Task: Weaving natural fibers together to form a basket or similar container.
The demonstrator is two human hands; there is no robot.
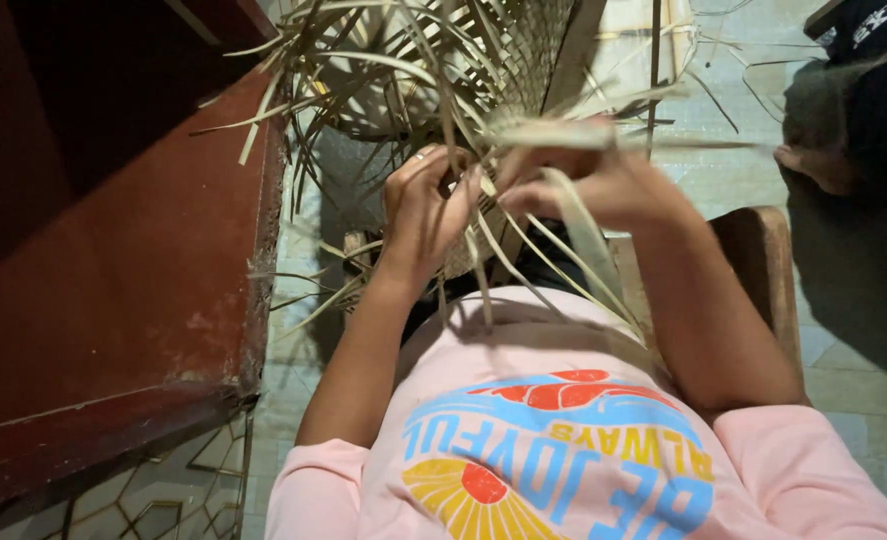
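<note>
— Hands first: where are they?
— Both at the rim of the half-woven basket [433, 70], which sits just past the knees over the pale tiled floor [863, 400]. Left hand [425, 205] is curled, fingers pinching thin strips [523, 260] at the weave's edge.
— And the other?
— Right hand [603, 180] is closed around a flat pale strip [588, 235] that loops down toward the pink shirt [563, 440].
— Anything around?
— Red-brown wall [113, 280] on the left, wooden seat [763, 260] beneath, another person's foot [813, 165] at the far right
</note>
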